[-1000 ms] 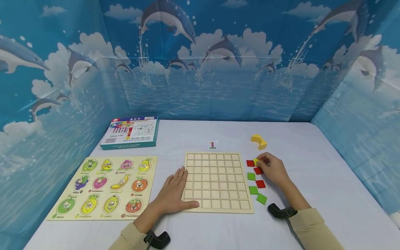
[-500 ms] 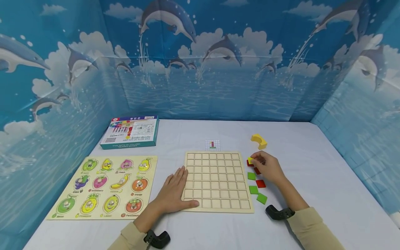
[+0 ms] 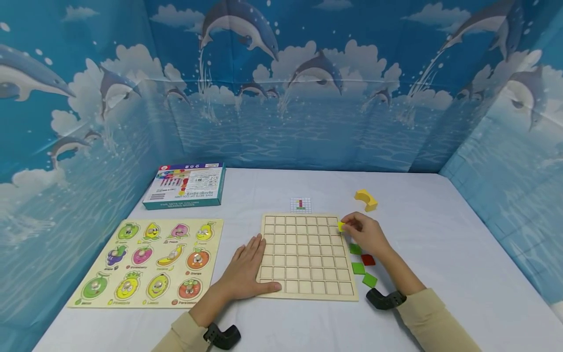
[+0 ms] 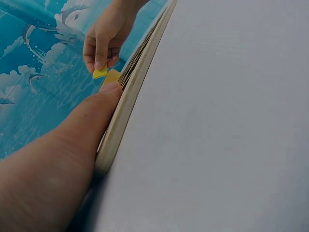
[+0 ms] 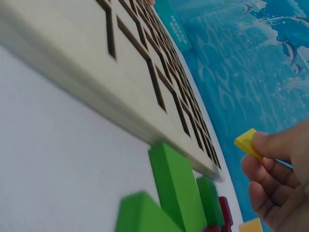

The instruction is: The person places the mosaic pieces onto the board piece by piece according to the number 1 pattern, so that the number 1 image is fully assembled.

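A yellow square tile [image 5: 247, 142] is pinched between the thumb and fingers of my right hand [image 3: 366, 234], over the far right edge of the wooden grid board [image 3: 308, 296]. My left hand [image 3: 244, 274] lies spread along the board's left side, with its thumb on the near edge. Beside the board's right side lie several green tiles [image 3: 358, 268] and a red tile [image 3: 368, 260]. The right hand covers the other red tiles in the head view; part of a red one [image 5: 225, 210] shows in the right wrist view.
A small printed pattern card [image 3: 301, 205] lies behind the board. At the back right is a yellow arch block [image 3: 366, 200]. To the left are a fruit puzzle board [image 3: 151, 264] and a teal-edged box [image 3: 184, 187]. A dolphin-print curtain [image 3: 281, 132] surrounds the white table [image 3: 440, 234].
My right hand has carried the yellow tile leftward from among the red tiles to the board's right edge. The left hand has stayed in place on the board.
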`<state>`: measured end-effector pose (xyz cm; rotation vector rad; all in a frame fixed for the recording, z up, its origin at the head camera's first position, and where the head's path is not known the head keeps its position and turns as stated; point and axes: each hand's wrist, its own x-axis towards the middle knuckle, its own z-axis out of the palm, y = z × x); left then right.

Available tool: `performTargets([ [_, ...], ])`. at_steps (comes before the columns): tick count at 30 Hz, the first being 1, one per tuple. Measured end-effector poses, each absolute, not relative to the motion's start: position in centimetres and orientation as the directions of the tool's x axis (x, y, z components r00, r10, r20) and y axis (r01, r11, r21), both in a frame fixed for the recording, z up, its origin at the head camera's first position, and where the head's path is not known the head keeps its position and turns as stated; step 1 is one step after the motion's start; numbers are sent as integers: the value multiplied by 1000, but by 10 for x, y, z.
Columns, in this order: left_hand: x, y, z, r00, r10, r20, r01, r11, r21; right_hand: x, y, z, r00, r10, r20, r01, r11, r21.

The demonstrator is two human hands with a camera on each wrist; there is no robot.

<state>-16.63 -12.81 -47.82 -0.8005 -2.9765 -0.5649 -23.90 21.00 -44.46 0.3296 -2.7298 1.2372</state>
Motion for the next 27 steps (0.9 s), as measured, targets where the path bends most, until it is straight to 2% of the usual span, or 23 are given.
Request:
performTargets([
  [9,-167,-128,-477,-873,480,85,479,811,335,-241,191,-443,-947,-220,235,-321,598,-735],
  [20,-168,-128,-479,-870,483,96,486,811,326,-244,169,-435,-932,-299,204,-342,540,-769],
  [27,-168,-128,-481,-876,475,80,474,822,316,-248,157,-434,-925,-329,190,-353,558,-751],
])
